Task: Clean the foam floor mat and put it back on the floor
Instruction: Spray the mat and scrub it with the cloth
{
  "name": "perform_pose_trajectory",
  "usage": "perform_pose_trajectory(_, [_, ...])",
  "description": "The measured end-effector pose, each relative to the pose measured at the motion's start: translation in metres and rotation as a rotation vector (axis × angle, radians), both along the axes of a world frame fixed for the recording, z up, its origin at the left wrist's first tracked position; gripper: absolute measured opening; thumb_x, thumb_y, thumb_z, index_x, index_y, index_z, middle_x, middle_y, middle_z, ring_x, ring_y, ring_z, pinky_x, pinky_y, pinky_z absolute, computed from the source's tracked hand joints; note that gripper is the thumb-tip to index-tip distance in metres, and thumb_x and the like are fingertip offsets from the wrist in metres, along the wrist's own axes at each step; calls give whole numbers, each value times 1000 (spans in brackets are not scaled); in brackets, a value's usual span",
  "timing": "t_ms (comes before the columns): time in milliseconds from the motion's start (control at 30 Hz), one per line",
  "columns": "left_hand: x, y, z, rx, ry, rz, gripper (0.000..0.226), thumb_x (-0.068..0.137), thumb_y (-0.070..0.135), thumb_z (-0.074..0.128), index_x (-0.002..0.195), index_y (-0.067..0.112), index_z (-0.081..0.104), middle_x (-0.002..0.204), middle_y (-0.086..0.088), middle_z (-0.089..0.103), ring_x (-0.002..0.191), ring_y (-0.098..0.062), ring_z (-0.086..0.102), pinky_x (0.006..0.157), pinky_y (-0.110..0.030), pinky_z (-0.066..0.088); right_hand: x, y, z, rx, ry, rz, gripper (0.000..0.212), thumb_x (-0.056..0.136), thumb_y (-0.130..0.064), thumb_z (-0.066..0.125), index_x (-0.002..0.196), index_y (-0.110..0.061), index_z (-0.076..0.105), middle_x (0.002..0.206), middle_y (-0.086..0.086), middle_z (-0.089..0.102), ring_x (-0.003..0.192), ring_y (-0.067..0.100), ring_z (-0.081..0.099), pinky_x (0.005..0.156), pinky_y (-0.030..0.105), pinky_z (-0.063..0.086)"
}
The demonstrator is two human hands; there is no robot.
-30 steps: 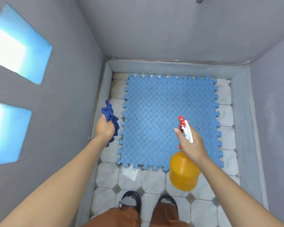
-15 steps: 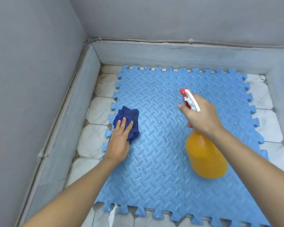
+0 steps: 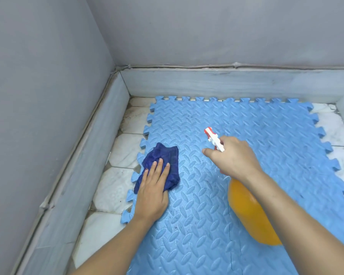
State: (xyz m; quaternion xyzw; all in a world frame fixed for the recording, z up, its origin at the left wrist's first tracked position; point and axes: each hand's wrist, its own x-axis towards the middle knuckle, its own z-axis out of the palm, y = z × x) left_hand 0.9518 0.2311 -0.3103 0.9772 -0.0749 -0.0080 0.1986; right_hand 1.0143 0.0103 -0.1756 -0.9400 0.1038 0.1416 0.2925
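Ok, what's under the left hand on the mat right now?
A crumpled dark blue cloth lies under the flat left hand, pressed onto the light blue foam floor mat. The part of the mat below the cloth is covered, so its condition cannot be seen.

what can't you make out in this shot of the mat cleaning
Head view only:
- Spray bottle: its neck and trigger are covered by the right hand; only the nozzle tip and orange body show. Liquid level unreadable.
- Foam mat: near and right edges run off the frame.
- Blue cloth: its near part lies under the left hand.
- Whether any spray is coming out: too fine to see.
- Small dark specks on the mat: too small to identify.
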Motion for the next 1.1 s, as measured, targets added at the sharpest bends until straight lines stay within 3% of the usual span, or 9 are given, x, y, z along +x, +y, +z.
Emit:
perform_pose_trajectory(167, [2,-1,0,7,-5,0,71,77,21,29,148,18,35,157,0,19,146,-18,17,118,-34,6,-14,1,14,85,34,80,22,85,-41,60,74,-24,54,65,-1,69,48,11,68,72,33,55])
perform_pose_trajectory(300, [-1,-1,3,39,-4,-4,71,77,22,27,147,15,36,157,-3,21,146,-21,19,119,-34,6,-28,-2,15,183,76,-44,23,84,-34,60,77,-12,61,72,8,73,47,16,69,71,39,60])
perform_pose_trajectory(400, [-11,-14,10,14,2,35,68,79,23,25,145,13,38,156,-6,26,146,-21,18,119,-38,10,-36,-6,18,154,48,-47,25,85,-38,60,75,-16,55,62,1,63,46,15,69,68,36,57])
perform_pose_trajectory(533, [-32,-15,12,95,17,-79,65,77,18,31,141,10,45,152,-10,36,141,-26,31,116,-38,11,-50,-3,17,137,43,-104,30,87,-37,57,67,-15,54,73,11,72,45,18,68,66,38,59])
perform_pose_trajectory(667, [-34,1,9,97,9,-73,64,80,19,29,143,12,42,153,-8,32,141,-25,29,116,-32,7,-58,-9,21,165,56,-131,31,86,-40,61,70,-16,49,59,5,59,47,18,69,64,37,56])
perform_pose_trajectory(800, [-32,9,4,61,2,-95,66,85,19,27,150,16,25,159,2,8,147,-16,5,117,-28,-2,-65,-36,25,275,-1,-394,34,85,-31,58,88,3,64,71,16,65,43,22,67,66,47,59])
perform_pose_trajectory(933, [-29,9,1,18,16,-108,65,87,18,31,151,17,20,160,3,4,147,-14,-2,118,-30,-3,-76,-78,28,357,-100,-623,21,81,-28,61,85,-7,62,74,11,62,47,25,69,67,51,60])
perform_pose_trajectory(1033, [-29,5,1,5,23,-89,65,91,7,46,151,15,22,159,1,6,147,-15,-1,119,-33,0,-87,-101,26,437,-114,-781,22,78,-27,60,85,-6,63,75,10,67,43,23,65,52,38,56])
perform_pose_trajectory(1100, [-29,2,2,-3,31,-73,67,91,5,50,151,14,22,159,1,6,147,-15,1,119,-35,2,-95,-111,23,424,-114,-845,24,77,-27,57,84,-5,65,73,11,68,40,22,60,50,34,53])
